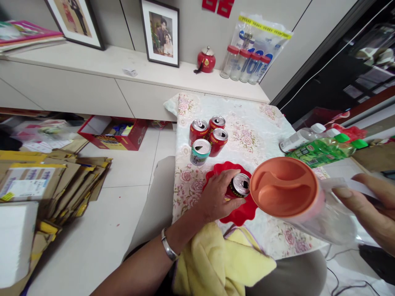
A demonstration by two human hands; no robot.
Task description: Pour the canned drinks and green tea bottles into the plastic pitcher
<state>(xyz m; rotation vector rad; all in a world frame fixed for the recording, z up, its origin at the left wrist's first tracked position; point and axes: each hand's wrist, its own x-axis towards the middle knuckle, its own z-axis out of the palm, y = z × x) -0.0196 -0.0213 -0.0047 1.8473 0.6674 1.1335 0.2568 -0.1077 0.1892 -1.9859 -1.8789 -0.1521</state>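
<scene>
While the white cabinet closes off the far edge of the flowered tabletop, bare cloth opens out in its middle, between three red cans with a teal can near the left edge and the bottles at the right. Along the near edge, a yellow towel crowds the space below the left hand. Its grip is closed around a black-rimmed can, which sits at the scalloped red dish; whether its base touches the dish is hidden. The can's silver top shows a dark, open mouth facing the pitcher. The right hand has its grip clamped on the pitcher's handle. The pitcher is clear-bodied and tilted, its orange lid moulded with a curved ridge and just beside the can.
</scene>
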